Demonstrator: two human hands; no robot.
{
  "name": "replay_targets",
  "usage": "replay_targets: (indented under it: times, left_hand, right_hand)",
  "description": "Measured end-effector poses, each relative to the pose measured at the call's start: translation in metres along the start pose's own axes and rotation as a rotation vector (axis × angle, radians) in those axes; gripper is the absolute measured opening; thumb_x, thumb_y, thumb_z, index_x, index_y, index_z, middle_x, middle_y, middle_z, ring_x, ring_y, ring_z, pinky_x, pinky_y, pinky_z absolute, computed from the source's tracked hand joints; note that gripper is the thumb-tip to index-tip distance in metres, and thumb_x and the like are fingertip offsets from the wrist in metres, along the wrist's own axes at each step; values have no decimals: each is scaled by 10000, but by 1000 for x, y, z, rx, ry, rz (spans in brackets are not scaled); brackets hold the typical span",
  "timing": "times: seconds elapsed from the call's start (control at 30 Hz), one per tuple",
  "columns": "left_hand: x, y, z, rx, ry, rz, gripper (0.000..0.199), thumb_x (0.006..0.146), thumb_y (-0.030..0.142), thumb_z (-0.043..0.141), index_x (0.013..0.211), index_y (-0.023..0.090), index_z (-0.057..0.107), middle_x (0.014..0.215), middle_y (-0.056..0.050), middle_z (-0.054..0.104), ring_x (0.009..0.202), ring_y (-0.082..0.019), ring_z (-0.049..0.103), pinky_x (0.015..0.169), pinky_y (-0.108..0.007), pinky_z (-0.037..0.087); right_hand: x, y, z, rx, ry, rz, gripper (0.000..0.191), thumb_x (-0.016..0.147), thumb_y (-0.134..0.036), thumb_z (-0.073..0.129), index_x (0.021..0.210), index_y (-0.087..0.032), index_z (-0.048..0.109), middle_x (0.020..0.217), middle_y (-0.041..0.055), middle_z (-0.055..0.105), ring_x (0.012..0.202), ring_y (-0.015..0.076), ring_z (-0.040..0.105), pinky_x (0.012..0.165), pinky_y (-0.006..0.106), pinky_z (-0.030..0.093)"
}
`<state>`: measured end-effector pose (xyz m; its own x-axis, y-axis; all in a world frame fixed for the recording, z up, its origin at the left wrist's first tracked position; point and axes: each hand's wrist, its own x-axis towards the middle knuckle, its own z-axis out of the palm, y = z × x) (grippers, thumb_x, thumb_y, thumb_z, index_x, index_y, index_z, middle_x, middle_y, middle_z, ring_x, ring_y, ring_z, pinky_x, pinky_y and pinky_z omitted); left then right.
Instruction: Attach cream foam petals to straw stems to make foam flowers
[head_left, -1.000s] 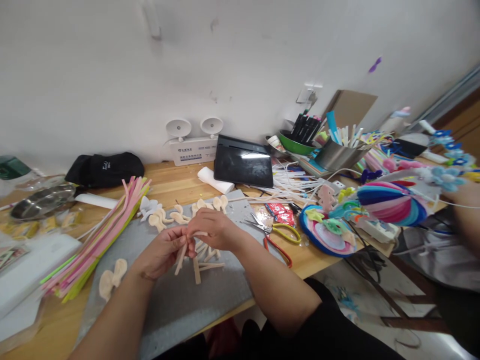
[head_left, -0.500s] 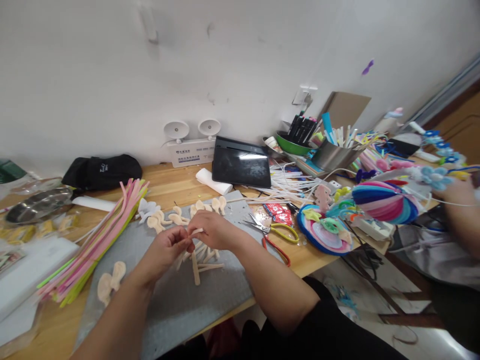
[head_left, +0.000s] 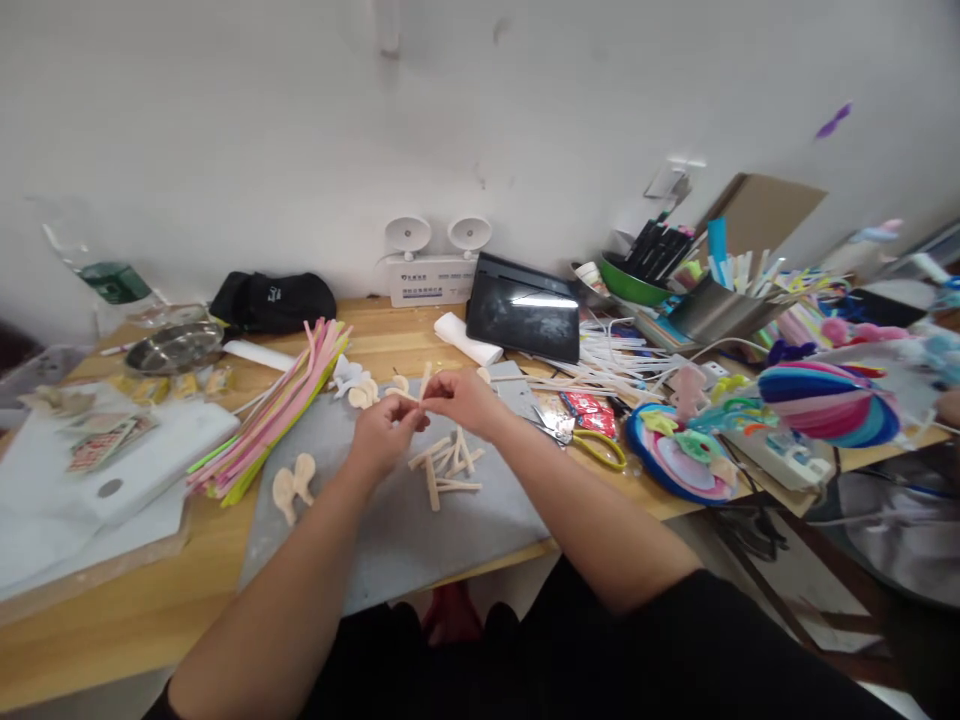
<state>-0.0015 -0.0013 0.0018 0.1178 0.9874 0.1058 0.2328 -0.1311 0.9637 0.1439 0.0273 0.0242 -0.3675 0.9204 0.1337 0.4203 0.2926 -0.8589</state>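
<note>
My left hand (head_left: 386,432) and my right hand (head_left: 469,402) meet above the grey mat (head_left: 390,555), with fingertips pinched together. Between them is a short cream fuzzy stem (head_left: 403,396), like a piece of pipe cleaner, partly hidden by the fingers. Just below the hands lies a loose pile of cream straight pieces (head_left: 446,468). Cream coiled pieces (head_left: 362,393) rest along the mat's far side, some of them behind my hands. Another pair of cream coiled shapes (head_left: 292,485) sits on the mat to the left.
Pink and yellow pipe cleaners (head_left: 274,420) lie bundled at the left. Yellow-handled scissors (head_left: 600,449) and a red packet (head_left: 590,412) are right of the mat. A black tablet-like device (head_left: 523,312) leans behind. Farther right stand a striped fuzzy balloon shape (head_left: 825,405) and a metal container (head_left: 709,310).
The view has swung left, so the table appears shifted right. Both hands have moved toward the mat's far side, uncovering more of the straight pieces, and still pinch together.
</note>
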Motion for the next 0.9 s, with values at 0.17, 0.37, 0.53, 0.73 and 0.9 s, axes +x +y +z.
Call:
replay_targets:
  times: [0.17, 0.37, 0.53, 0.73, 0.9]
  left_hand:
    - [-5, 9, 2, -285, -132, -78, 202, 640, 319, 615, 671, 137, 535, 620, 1, 602, 568, -106, 533, 610, -250, 391]
    - [-9, 9, 5, -316, -161, -56, 190, 667, 313, 584, 643, 145, 500, 570, 19, 554, 539, -91, 492, 584, -239, 377]
    - [-12, 5, 5, 141, 12, 239, 118, 715, 266, 504, 648, 169, 505, 650, -19, 579, 632, -139, 519, 664, -291, 384]
    - [-11, -5, 1, 757, 258, 691, 137, 732, 171, 444, 611, 184, 506, 569, 0, 540, 613, -146, 504, 922, -415, 238]
    - [-7, -8, -1, 592, 246, 612, 112, 710, 199, 476, 607, 186, 516, 583, -1, 552, 629, -146, 500, 881, -395, 285]
  right_hand:
    - [-8, -19, -19, -264, -91, -160, 85, 704, -162, 550, 647, -137, 608, 609, -20, 575, 590, 79, 495, 559, 198, 337]
    - [-15, -42, -24, -621, -135, -347, 116, 742, -155, 534, 659, -130, 611, 655, 30, 583, 652, 121, 492, 616, 234, 341]
    - [-15, -54, -23, -819, -197, -370, 120, 754, -190, 535, 683, -124, 605, 705, 70, 597, 706, 156, 508, 649, 265, 347]
    - [-13, -45, 4, -513, -35, 219, 198, 725, -211, 517, 541, -141, 529, 510, -7, 532, 443, 70, 416, 455, 209, 303]
    - [-15, -45, -1, -183, -47, 324, 161, 746, -214, 469, 634, -134, 551, 551, -17, 559, 343, 35, 361, 369, 193, 286]
